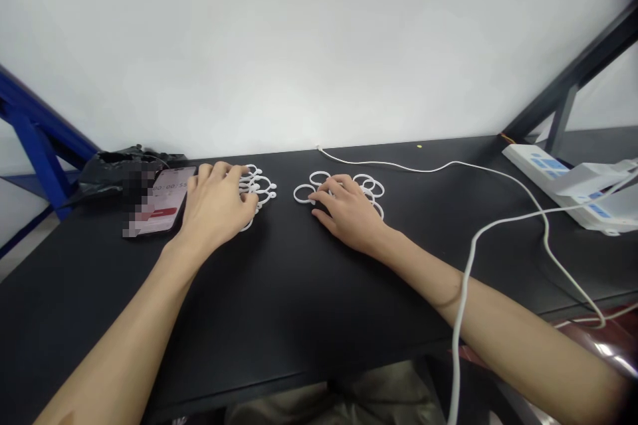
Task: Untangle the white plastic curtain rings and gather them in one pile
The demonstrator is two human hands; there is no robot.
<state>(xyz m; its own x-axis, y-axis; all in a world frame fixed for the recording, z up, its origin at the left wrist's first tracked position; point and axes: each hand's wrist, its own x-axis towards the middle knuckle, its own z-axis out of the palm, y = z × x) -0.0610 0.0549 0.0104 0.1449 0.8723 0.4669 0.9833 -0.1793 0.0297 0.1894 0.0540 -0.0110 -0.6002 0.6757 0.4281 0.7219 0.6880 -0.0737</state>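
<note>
My left hand (216, 206) lies palm down on a pile of white rings with small knobs (260, 189) on the black table (279, 292); its fingers are bent over the rings. My right hand (346, 209) rests on a second pile of plain white rings (304, 193), fingers spread and touching several of them. Whether either hand grips a ring is hidden under the fingers.
A phone (162, 209) with a lit screen lies just left of my left hand, a black bag (117, 166) behind it. A white cable (468, 259) runs across the table's right side over my right forearm. A white power strip (573, 189) sits far right.
</note>
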